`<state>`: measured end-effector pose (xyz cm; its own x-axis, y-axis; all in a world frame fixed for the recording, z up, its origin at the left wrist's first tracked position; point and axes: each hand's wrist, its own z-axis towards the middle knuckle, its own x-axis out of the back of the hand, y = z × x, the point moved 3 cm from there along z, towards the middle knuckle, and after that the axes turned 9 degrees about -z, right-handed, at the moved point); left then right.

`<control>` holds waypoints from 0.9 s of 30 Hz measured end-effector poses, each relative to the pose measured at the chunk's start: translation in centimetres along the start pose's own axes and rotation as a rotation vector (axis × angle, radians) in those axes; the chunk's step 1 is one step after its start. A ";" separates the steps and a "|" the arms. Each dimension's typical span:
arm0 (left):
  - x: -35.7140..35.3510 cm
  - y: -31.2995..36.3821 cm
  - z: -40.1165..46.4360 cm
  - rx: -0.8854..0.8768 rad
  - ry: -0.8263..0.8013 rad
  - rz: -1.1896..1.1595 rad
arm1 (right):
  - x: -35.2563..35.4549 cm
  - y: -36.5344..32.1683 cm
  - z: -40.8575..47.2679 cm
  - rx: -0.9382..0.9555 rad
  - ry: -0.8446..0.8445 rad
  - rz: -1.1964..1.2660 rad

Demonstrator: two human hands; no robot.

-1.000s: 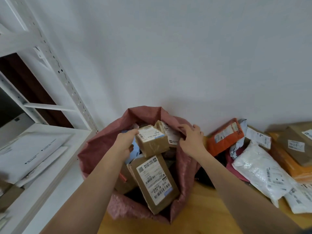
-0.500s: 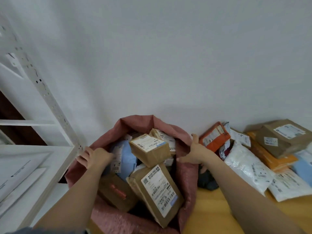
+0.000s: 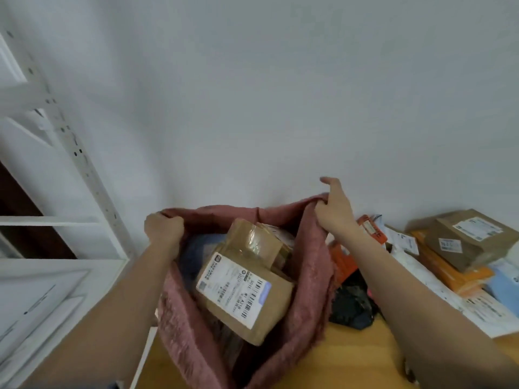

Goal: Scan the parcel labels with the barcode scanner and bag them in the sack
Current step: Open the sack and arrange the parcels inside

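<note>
**Sack Held Open at Both Sides, Parcels Piled Inside**

A pink woven sack is seen standing against a white wall on a wooden bench, its mouth held wide. The rim to the left of the sack's opening is gripped in the left hand, whose fingers are curled into a fist around the bunched fabric. The rim on the right of the opening is pinched by the right hand, with one finger left sticking out above the fabric.

Inside the sack, a brown cardboard parcel is shown lying tilted, its white barcode label facing up. Behind it in the sack, a second taped brown box is resting partly on top of it, and something blue is visible deeper in, left of the boxes.

To the right of the sack, a heap of unbagged parcels is spread along the wall: an orange mailer just beside the sack, a dark bag below it, white poly mailers further right, and stacked brown boxes on orange packets furthest from the sack. To the left of the sack, a white metal shelf rack is seen. No barcode scanner can be made out.
</note>
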<state>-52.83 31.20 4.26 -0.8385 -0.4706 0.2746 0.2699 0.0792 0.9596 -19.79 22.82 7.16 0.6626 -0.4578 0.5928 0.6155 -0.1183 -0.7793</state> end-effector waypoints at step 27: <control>0.9 4.0 1.4 -0.097 0.309 -0.044 | -1.4 -0.8 5.1 -0.018 0.033 -0.067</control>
<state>-53.20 32.36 8.43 -0.6713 -0.7172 0.1869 0.2927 -0.0249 0.9559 -19.07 28.05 7.97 0.6053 -0.4768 0.6373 0.6504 -0.1653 -0.7414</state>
